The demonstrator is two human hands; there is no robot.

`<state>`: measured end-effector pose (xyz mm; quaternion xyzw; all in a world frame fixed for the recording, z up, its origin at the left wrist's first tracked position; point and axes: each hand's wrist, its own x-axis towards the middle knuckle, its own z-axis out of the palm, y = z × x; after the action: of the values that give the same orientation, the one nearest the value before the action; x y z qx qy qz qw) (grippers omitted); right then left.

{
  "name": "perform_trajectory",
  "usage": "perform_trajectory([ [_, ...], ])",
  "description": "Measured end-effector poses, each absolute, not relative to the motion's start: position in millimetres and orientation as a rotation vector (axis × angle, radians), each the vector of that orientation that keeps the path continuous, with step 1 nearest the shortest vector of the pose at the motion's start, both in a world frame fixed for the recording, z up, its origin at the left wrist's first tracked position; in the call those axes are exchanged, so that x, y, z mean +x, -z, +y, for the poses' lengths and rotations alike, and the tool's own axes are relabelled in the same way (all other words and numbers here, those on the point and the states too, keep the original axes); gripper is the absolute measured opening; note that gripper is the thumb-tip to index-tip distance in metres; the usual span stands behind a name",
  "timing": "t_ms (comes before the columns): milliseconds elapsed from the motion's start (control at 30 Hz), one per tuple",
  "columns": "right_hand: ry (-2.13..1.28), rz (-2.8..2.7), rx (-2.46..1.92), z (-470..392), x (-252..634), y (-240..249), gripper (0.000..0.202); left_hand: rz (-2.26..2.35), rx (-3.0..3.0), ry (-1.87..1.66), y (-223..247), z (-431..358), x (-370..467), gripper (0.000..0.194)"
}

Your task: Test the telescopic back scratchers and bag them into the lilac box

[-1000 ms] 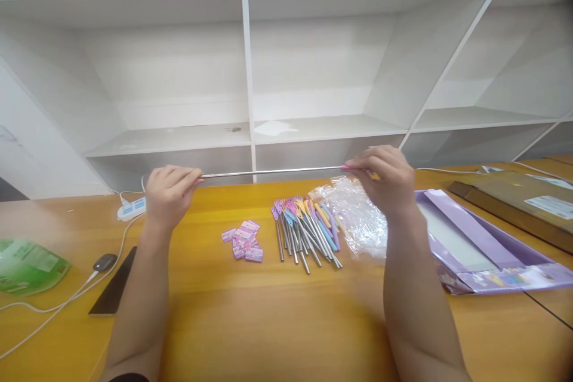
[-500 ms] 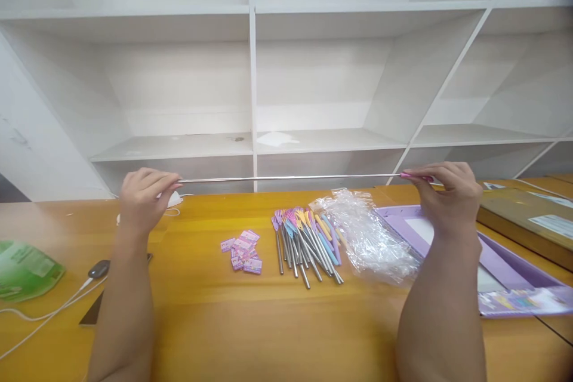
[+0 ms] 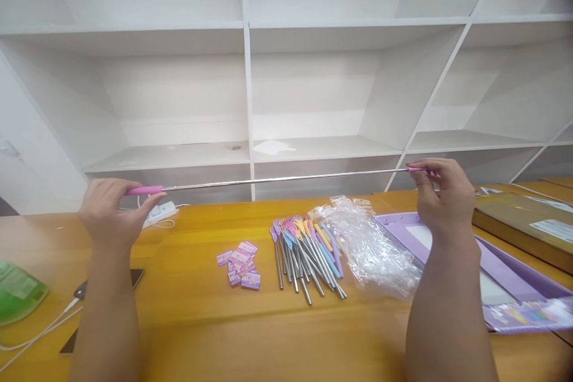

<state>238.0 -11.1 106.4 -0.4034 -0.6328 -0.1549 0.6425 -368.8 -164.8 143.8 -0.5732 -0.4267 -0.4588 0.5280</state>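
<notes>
A thin metal telescopic rod (image 3: 286, 178) spans nearly level between my two hands, above the far edge of the table. My left hand (image 3: 117, 206) pinches its pink handle (image 3: 150, 190) between thumb and fingers. At the other end, my right hand (image 3: 443, 191) grips the pink tip, mostly hidden by the fingers. On the table below lies a pile of metal rods with coloured fork-like heads (image 3: 304, 256). Small pink-purple printed cards (image 3: 242, 264) are heaped left of the pile.
Clear plastic wrappers (image 3: 371, 245) and a purple tray (image 3: 523, 280) lie right of the pile. A cardboard box (image 3: 528, 224) is at far right. Cables, a dark phone, a green packet (image 3: 20, 292) and a white power strip (image 3: 162, 213) are at left. White shelves (image 3: 313, 95) rise behind.
My left hand has moved left and slightly down, and the pink handle now shows in it. The rod slants a little more. The camera view has shifted slightly.
</notes>
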Motion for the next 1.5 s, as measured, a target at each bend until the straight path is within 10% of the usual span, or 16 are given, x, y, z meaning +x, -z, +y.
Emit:
perform_trajectory([
  [1500,0.503,-1.699,-0.871,-11.4,156.7,-98.3,0.011,-1.219,-1.605,1.068,-140.0,-167.9,-318.3,0.018],
])
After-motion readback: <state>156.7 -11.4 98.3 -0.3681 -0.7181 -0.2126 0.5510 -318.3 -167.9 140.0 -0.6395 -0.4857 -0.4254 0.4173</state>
